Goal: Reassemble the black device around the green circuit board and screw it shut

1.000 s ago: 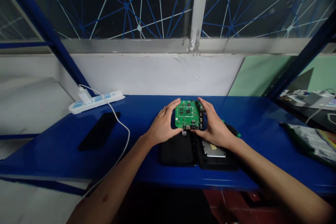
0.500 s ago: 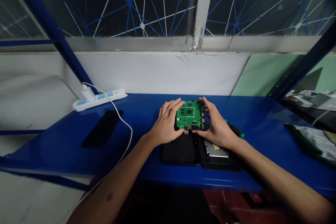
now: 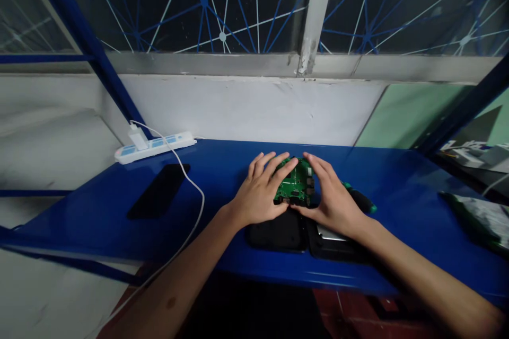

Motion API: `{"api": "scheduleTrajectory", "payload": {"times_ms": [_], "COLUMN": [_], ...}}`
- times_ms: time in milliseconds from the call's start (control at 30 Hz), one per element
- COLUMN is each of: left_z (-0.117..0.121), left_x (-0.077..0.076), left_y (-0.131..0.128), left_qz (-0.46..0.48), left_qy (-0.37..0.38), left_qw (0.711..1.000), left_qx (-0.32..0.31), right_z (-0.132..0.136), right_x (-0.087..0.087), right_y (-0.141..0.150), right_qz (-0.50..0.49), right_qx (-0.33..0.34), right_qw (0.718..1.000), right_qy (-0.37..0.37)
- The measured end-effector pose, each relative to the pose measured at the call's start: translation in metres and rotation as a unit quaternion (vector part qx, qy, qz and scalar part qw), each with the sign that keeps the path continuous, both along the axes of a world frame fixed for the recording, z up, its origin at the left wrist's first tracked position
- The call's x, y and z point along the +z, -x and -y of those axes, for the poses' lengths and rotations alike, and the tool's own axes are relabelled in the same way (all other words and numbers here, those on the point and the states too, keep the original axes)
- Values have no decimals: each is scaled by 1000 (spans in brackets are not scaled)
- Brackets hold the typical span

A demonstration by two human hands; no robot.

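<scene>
A green circuit board (image 3: 295, 184) with metal ports along its right and near edges is held between my two hands. My left hand (image 3: 260, 190) grips its left side, fingers lying over the top face and thumb at the near edge. On the right side, my right hand (image 3: 332, 196) holds the board with fingers at the far corner and thumb at the near edge. Below the board lies a black plastic casing half (image 3: 276, 235). A second black casing half (image 3: 338, 251) with a silver metal plate (image 3: 331, 234) sits beside it, partly hidden by my right hand.
A screwdriver with a black and green handle (image 3: 360, 199) lies behind my right hand. To the left are a black phone-like slab (image 3: 159, 190), a white power strip (image 3: 159, 147) and a white cable (image 3: 202, 198). A plastic bag (image 3: 475, 217) rests at the far right.
My left hand's fingers have slid right over the board's face, covering more of it. The board now looks darker and more tilted. The whole view has shifted slightly.
</scene>
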State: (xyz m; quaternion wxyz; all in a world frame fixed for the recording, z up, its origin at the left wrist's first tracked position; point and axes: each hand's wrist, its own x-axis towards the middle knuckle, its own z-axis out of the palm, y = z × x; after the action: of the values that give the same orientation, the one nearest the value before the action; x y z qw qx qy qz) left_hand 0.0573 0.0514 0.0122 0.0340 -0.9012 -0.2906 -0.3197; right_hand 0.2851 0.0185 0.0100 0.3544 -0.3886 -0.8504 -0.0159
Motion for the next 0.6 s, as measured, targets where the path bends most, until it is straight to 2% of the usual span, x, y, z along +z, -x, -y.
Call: {"api": "scheduleTrajectory", "payload": {"times_ms": [167, 367, 600], "left_z": [0, -4, -1], "left_x": [2, -8, -8], "left_y": [1, -1, 1], "left_qz": [43, 193, 198], "left_qy": [0, 110, 188], "left_qw": [999, 971, 953], "left_qx": [-24, -87, -132], "right_z": [3, -5, -2], "right_x": [2, 2, -1], "right_y": [0, -4, -2], "right_qz": [-35, -107, -69], "right_qx": [11, 62, 93], "right_qw": [999, 990, 982], "right_qy": [-27, 61, 146]}}
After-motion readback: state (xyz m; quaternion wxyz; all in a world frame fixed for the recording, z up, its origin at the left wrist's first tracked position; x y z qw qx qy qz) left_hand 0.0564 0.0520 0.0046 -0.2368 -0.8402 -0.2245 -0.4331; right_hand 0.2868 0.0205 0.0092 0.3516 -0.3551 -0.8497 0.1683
